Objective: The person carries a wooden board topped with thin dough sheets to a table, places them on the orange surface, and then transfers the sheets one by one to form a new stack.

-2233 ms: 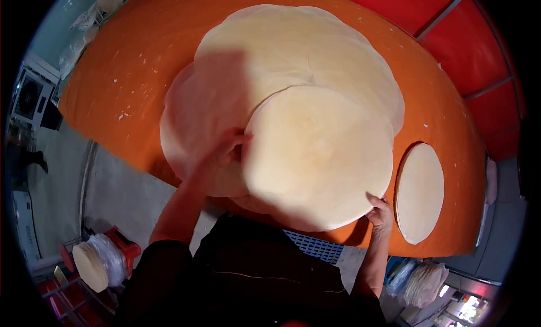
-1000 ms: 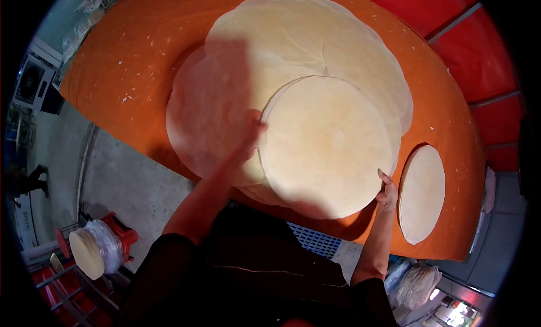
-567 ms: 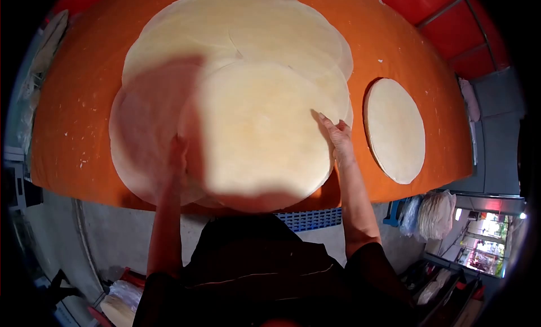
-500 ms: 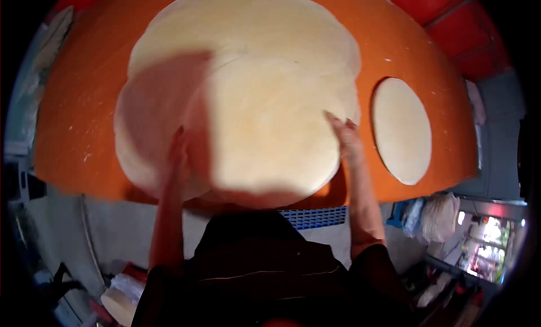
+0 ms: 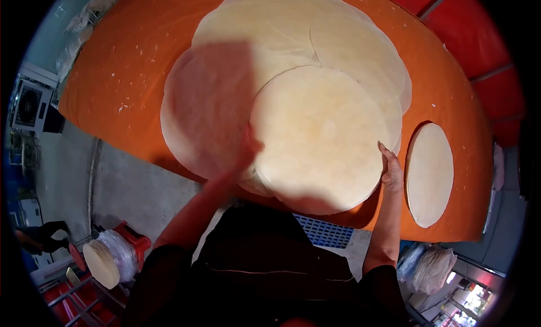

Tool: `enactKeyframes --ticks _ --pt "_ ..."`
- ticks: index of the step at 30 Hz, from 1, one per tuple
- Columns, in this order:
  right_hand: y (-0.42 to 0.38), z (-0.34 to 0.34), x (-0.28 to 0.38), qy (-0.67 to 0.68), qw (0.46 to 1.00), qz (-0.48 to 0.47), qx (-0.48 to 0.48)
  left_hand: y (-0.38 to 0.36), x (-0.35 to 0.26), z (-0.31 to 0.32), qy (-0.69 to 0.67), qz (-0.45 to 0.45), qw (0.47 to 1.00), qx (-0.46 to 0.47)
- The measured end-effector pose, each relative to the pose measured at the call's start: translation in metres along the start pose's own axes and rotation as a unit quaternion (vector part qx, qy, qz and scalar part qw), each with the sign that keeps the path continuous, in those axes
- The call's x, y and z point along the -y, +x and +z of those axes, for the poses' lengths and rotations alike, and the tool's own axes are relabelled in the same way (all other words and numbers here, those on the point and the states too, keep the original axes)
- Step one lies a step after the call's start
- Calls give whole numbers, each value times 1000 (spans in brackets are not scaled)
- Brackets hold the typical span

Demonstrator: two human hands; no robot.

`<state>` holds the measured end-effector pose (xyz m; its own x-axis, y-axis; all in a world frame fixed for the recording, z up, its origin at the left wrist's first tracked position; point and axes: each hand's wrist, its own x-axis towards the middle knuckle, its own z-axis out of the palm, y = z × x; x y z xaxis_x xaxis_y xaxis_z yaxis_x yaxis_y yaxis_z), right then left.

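Observation:
Thin, pale round sheets [image 5: 293, 23] lie overlapping in a wide spread on the orange table [image 5: 135, 101]. A thicker-looking round stack [image 5: 321, 135] rests on top at the near side. At its left edge is my left hand [image 5: 251, 144], in shadow, its fingers blurred. My right hand [image 5: 391, 168] touches the stack's right edge, thumb and fingers apart. Another pale round stack [image 5: 430, 175] lies by itself to the right of my right hand. A dark shadow covers the left sheets.
Below the table edge is a blue plastic grate [image 5: 324, 231]. On a red stool [image 5: 135, 242] at the lower left stand bagged round sheets [image 5: 104, 264]. More bagged rounds [image 5: 434, 270] are at the lower right. Part of a person [image 5: 42, 237] shows at the far left.
The view has turned, so the table and sheets appear shifted right and tilted. My left hand has moved right, from over the shaded sheets to the left edge of the top stack.

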<state>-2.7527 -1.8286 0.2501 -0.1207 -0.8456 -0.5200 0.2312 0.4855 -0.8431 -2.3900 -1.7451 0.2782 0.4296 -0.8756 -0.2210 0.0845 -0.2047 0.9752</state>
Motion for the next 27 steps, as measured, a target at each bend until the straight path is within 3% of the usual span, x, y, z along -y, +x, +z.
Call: enactKeyframes --ticks 2,4,5,7,8,9,10,13,16,18,20,22,25,27 --pt "17 -18 -14 -55 998 -16 25 32 6 -16 -20 -64 998 16" --pt "13 -7 -10 27 992 -3 125 81 33 -35 -38 -121 990 59" --pt "7 -6 -5 69 985 -4 160 116 72 -55 -22 -2 984 177" --pt "-3 -12 7 88 971 68 210 125 88 -38 -2 90 971 223" --pt "-10 -19 8 27 991 44 121 91 51 -35 14 64 987 145" --pt "0 -33 -4 14 997 44 67 65 7 -43 -36 -14 972 233" --pt "-1 -31 -3 -1 992 39 123 55 -21 -47 -77 -96 942 312" --pt "-14 -22 2 111 985 42 127 83 -30 -40 -152 -189 892 382" --pt "-37 -23 1 165 974 54 149 113 -7 -27 -133 -162 924 321" --pt "-56 -26 -4 148 976 53 150 92 -16 -6 -77 -78 947 303" --pt "-62 -15 -19 75 995 -14 64 79 -16 1 -36 -40 952 300" --pt "-56 1 -27 15 990 -5 -139 78 -5 -5 -8 -47 948 315" --pt "-53 -9 -25 59 996 -58 -23 83 4 -11 33 -52 941 332" --pt "-70 -23 -21 138 990 0 24 98 -9 -10 6 -135 924 356"
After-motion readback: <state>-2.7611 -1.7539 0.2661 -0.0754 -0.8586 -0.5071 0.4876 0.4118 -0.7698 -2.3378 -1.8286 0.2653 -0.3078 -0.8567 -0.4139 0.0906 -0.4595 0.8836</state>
